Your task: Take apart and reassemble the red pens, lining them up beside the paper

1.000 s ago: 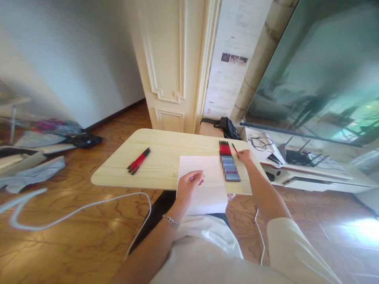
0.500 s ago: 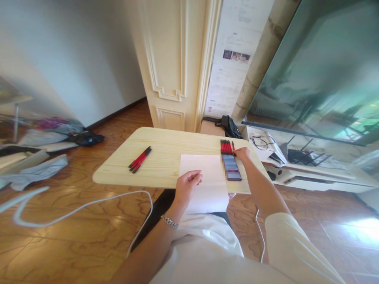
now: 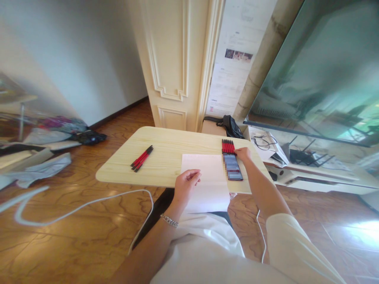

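At the table's right side, several red pens with black ends (image 3: 227, 146) lie side by side in a neat row. My right hand (image 3: 242, 153) is at the right end of this row, fingers pinched on the lower part of the outermost pen. Just below the row lies a phone (image 3: 233, 166), its screen lit and partly blurred. My left hand (image 3: 186, 184) rests over a white sheet of paper (image 3: 209, 193), its fingers curled together and nothing visible in them. Toward the left of the table, a small group of red and black pens (image 3: 142, 158) lies at a slant.
The pale wooden table (image 3: 166, 142) has rounded corners, and the paper hangs over its near edge. Behind it are a cream door panel (image 3: 170, 59) and a black bag (image 3: 230, 126). A low white cabinet with a router (image 3: 306, 157) stands right; a white cable (image 3: 89, 207) crosses the left floor.
The pen in my right hand has moved left, from slightly apart to against the row's right end. My left hand stays over the paper. The view has shifted slightly.
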A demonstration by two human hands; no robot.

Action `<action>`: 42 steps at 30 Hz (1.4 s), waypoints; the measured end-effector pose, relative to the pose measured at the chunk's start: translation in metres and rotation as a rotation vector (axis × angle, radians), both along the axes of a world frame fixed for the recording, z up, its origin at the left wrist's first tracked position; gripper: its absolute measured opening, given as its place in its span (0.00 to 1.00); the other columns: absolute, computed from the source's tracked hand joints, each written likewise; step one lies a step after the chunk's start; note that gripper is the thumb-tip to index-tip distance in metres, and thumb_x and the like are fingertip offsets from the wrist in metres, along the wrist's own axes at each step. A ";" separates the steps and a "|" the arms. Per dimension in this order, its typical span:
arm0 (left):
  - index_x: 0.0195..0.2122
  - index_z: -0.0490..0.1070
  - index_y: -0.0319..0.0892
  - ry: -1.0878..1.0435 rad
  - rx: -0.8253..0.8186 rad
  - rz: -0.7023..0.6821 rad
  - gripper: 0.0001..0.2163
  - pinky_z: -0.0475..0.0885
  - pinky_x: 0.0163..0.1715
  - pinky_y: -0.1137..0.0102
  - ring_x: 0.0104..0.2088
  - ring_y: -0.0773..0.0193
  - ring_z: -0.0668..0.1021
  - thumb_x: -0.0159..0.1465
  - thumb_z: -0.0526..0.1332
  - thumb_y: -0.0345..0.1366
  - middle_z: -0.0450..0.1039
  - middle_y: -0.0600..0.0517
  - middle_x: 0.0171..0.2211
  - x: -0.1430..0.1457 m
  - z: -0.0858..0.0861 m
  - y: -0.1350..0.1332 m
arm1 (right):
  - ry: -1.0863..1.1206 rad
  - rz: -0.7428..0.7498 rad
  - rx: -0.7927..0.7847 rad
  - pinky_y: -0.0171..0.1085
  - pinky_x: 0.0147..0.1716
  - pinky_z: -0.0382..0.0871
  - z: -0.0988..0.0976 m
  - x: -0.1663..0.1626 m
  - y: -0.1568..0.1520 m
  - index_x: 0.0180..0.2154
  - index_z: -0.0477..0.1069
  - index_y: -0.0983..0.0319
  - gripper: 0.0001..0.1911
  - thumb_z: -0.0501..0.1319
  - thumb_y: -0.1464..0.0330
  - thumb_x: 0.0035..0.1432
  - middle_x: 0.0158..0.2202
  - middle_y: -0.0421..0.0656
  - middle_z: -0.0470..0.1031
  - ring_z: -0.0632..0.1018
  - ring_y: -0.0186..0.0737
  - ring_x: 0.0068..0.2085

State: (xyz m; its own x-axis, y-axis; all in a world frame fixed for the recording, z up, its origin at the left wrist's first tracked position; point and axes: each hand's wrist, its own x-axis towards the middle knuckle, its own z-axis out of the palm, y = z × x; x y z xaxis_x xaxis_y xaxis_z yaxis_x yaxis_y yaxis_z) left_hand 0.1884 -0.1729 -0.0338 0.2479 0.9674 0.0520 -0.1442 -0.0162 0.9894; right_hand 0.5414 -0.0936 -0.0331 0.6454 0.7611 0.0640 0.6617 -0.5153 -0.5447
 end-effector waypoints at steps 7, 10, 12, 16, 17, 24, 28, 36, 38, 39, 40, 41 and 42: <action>0.41 0.76 0.42 0.329 0.264 0.164 0.14 0.70 0.34 0.70 0.32 0.62 0.77 0.59 0.61 0.44 0.78 0.48 0.32 -0.036 0.007 0.018 | -0.006 -0.011 0.017 0.37 0.32 0.65 0.003 -0.003 -0.004 0.36 0.79 0.70 0.19 0.63 0.60 0.50 0.29 0.53 0.79 0.77 0.46 0.34; 0.40 0.77 0.43 0.623 0.351 0.277 0.12 0.70 0.38 0.69 0.33 0.61 0.77 0.60 0.60 0.42 0.78 0.48 0.36 -0.072 0.015 0.039 | 0.003 -0.016 0.030 0.39 0.31 0.64 0.003 -0.005 -0.007 0.35 0.79 0.70 0.21 0.60 0.58 0.53 0.30 0.54 0.79 0.77 0.47 0.33; 0.40 0.77 0.42 0.812 0.397 0.344 0.12 0.69 0.41 0.68 0.36 0.60 0.77 0.62 0.57 0.40 0.77 0.47 0.39 -0.098 0.020 0.054 | 0.016 -0.028 0.058 0.39 0.29 0.63 0.002 -0.009 -0.011 0.36 0.79 0.71 0.24 0.55 0.57 0.56 0.30 0.54 0.78 0.76 0.47 0.31; 0.39 0.77 0.41 1.182 0.357 0.458 0.12 0.66 0.45 0.66 0.43 0.55 0.75 0.64 0.54 0.37 0.75 0.43 0.40 -0.142 0.027 0.075 | 0.120 -0.034 0.429 0.37 0.27 0.62 0.001 -0.031 -0.031 0.37 0.79 0.68 0.27 0.55 0.52 0.56 0.30 0.50 0.78 0.75 0.44 0.30; 0.39 0.77 0.41 1.256 0.313 0.473 0.13 0.67 0.43 0.66 0.43 0.55 0.75 0.64 0.53 0.38 0.74 0.43 0.39 -0.149 0.027 0.079 | 0.139 -0.008 0.495 0.37 0.26 0.62 0.001 -0.041 -0.040 0.37 0.79 0.68 0.28 0.56 0.50 0.55 0.30 0.50 0.78 0.75 0.43 0.30; 0.45 0.75 0.40 1.419 0.204 0.489 0.18 0.68 0.38 0.64 0.43 0.51 0.74 0.65 0.51 0.44 0.71 0.39 0.41 -0.163 0.020 0.090 | 0.411 0.096 0.585 0.34 0.20 0.60 0.001 -0.117 -0.099 0.39 0.78 0.67 0.31 0.59 0.46 0.50 0.28 0.48 0.77 0.71 0.37 0.23; 0.43 0.75 0.39 1.438 0.178 0.477 0.18 0.69 0.37 0.63 0.42 0.50 0.75 0.65 0.51 0.44 0.73 0.37 0.42 -0.163 0.017 0.096 | 0.455 0.142 0.560 0.34 0.22 0.61 -0.009 -0.135 -0.115 0.37 0.78 0.65 0.27 0.60 0.48 0.51 0.27 0.46 0.76 0.72 0.38 0.26; 0.42 0.76 0.34 1.494 0.049 0.329 0.17 0.69 0.33 0.67 0.40 0.49 0.78 0.57 0.59 0.41 0.76 0.33 0.40 -0.157 0.040 0.121 | 0.353 0.221 0.523 0.39 0.32 0.67 -0.017 -0.151 -0.133 0.39 0.78 0.64 0.23 0.58 0.51 0.55 0.32 0.48 0.77 0.75 0.44 0.32; 0.39 0.77 0.36 1.504 0.065 0.279 0.15 0.68 0.32 0.69 0.38 0.51 0.79 0.57 0.60 0.41 0.77 0.35 0.39 -0.154 0.044 0.123 | 0.203 0.325 0.492 0.41 0.37 0.68 -0.015 -0.160 -0.138 0.40 0.77 0.61 0.20 0.57 0.53 0.58 0.37 0.48 0.78 0.76 0.46 0.37; 0.37 0.78 0.37 1.508 0.077 0.256 0.14 0.68 0.31 0.69 0.37 0.52 0.79 0.57 0.59 0.41 0.78 0.36 0.37 -0.152 0.046 0.121 | 0.115 0.387 0.480 0.42 0.40 0.67 -0.014 -0.165 -0.139 0.40 0.77 0.60 0.19 0.56 0.55 0.59 0.40 0.48 0.77 0.75 0.46 0.40; 0.35 0.78 0.38 1.502 0.104 0.235 0.13 0.67 0.31 0.69 0.36 0.53 0.79 0.57 0.59 0.41 0.78 0.38 0.35 -0.149 0.046 0.118 | 0.027 0.449 0.468 0.44 0.44 0.66 -0.014 -0.170 -0.140 0.41 0.77 0.59 0.18 0.56 0.56 0.59 0.42 0.48 0.77 0.74 0.47 0.43; 0.32 0.78 0.39 1.485 0.138 0.212 0.13 0.67 0.30 0.70 0.34 0.55 0.79 0.58 0.58 0.41 0.78 0.40 0.32 -0.145 0.045 0.114 | -0.050 0.498 0.450 0.45 0.48 0.64 -0.015 -0.175 -0.141 0.42 0.77 0.58 0.17 0.55 0.57 0.60 0.45 0.48 0.76 0.73 0.48 0.46; 0.29 0.78 0.40 1.450 0.187 0.187 0.14 0.66 0.30 0.71 0.33 0.57 0.78 0.59 0.56 0.42 0.78 0.42 0.30 -0.139 0.044 0.107 | -0.110 0.530 0.424 0.47 0.50 0.62 -0.017 -0.179 -0.141 0.42 0.77 0.57 0.16 0.56 0.58 0.60 0.46 0.48 0.75 0.72 0.49 0.48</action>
